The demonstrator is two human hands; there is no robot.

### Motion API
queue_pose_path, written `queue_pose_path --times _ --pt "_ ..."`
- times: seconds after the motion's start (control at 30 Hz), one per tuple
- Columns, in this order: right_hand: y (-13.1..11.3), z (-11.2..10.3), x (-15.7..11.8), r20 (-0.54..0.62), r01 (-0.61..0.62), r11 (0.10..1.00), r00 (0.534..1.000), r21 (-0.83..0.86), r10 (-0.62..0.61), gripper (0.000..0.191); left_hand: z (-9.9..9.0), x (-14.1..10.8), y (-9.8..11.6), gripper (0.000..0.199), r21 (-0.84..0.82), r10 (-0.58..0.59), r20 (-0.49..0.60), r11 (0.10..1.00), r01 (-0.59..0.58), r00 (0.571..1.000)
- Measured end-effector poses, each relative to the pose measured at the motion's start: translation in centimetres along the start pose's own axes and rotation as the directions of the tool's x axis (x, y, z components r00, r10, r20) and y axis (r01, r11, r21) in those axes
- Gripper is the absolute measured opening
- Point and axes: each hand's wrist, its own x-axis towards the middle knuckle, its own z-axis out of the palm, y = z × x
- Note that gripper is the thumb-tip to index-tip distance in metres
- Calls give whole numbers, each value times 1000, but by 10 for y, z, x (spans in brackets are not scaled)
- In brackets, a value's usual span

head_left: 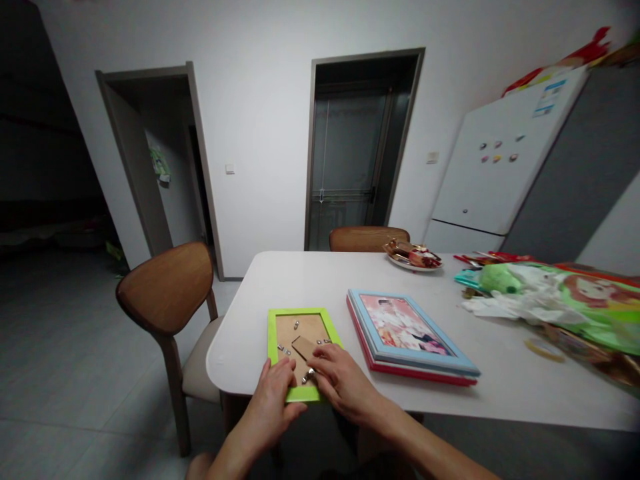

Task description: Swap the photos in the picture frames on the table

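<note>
A lime-green picture frame [273, 333] lies face down at the table's front edge, its brown backing board [286, 327] facing up. Several small metal clips sit around the board, and a brown stand flap [302, 347] lies near its middle. My left hand [273, 398] grips the frame's lower left corner, fingers on the backing and thumb along the near edge. With bent fingers, my right hand [346, 383] presses on the lower right of the backing, beside a metal clip [309, 375]. Its fingertips partly cover the flap and the right border.
A stack of picture frames [425, 353], light blue on top, stands to the right on the white table [300, 280]. Farther back is a plate [425, 268] with wrapped items. Plastic bags [530, 293] and a tape roll [545, 349] lie at right. A wooden chair [170, 287] stands left.
</note>
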Motion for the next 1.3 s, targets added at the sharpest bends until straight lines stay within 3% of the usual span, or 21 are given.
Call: queue_pose_path --times 0.1,0.4,0.57,0.73,1.0,1.1,1.2,1.3 --pt "-14 -1 -3 49 97 995 994 37 -99 18 -1 1 2 49 -14 -17 13 1000 17 1000" --pt "-13 -3 -3 51 88 991 994 100 -93 19 -3 2 5 55 -21 -36 26 999 37 999" --pt "-8 10 29 34 21 992 999 126 -25 28 -1 0 4 53 -29 -13 -4 999 13 1000" --pt "-6 27 62 126 7 1000 992 -30 -3 20 -3 0 6 43 -34 -9 -23 999 9 1000" --pt "-6 29 66 142 32 999 989 36 -37 21 -3 -2 2 46 -63 -17 -33 998 15 999" --pt "6 29 74 94 -106 993 990 51 101 24 -2 -5 1 50 -61 -8 -31 998 6 999" --pt "24 31 87 35 -286 957 958 39 285 25 -2 -9 -1 58 -57 3 -41 998 -6 999" --pt "37 37 97 62 -340 940 939 33 338 22 -2 -11 -1 58 -54 3 -45 999 -5 999"
